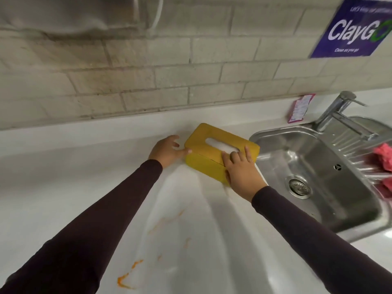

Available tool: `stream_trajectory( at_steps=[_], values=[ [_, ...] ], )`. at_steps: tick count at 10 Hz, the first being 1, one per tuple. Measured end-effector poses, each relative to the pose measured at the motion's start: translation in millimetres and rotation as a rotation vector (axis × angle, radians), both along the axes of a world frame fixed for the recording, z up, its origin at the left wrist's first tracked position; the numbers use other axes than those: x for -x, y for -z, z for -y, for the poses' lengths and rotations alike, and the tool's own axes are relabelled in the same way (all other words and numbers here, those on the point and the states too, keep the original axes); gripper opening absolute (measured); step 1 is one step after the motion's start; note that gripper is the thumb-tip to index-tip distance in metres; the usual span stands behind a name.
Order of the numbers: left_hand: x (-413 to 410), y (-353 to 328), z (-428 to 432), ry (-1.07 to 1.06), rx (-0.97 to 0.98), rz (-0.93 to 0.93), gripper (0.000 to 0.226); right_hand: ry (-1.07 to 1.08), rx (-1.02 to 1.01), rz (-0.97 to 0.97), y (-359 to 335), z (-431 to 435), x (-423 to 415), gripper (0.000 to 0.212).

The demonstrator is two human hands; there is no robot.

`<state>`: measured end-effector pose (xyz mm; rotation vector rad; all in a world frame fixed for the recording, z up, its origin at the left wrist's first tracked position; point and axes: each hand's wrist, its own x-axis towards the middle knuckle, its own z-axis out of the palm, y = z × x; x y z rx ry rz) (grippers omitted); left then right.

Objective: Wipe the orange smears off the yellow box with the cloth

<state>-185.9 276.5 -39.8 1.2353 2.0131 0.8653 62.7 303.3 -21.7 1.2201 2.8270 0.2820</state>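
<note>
The yellow box (202, 164), a tissue box with an oval slot in its top, lies on the white counter (63, 177) just left of the sink. My left hand (167, 152) presses against its left end with the fingers spread. My right hand (241, 168) grips its near right corner, fingers lying on the lid beside the slot. The box sits held between both hands. I see no orange smears on its visible faces. The pink cloth (384, 158) lies bunched on the sink's drainboard at the far right, away from both hands.
Orange smears (127, 276) streak the counter near me. The steel sink (297, 158) with its faucet (339, 111) is to the right. A pink packet (300, 108) leans on the tiled wall behind. A purple sign (356, 28) hangs above.
</note>
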Motion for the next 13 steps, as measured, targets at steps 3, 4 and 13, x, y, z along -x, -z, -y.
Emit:
stream_trajectory(
  at_steps=[3, 4, 13],
  values=[
    [-42, -18, -7, 0.021, -0.048, -0.216, 0.024, 0.206, 0.129, -0.283, 14, 21, -7, 0.056],
    [-47, -25, -4, 0.022, -0.071, -0.215, 0.021, 0.332, 0.11, -0.323, 19, 21, 4, 0.055],
    [-35, -77, 58, -0.109, -0.084, -0.254, 0.021, 0.208, 0.205, -0.243, -50, -24, 40, 0.031]
  ],
)
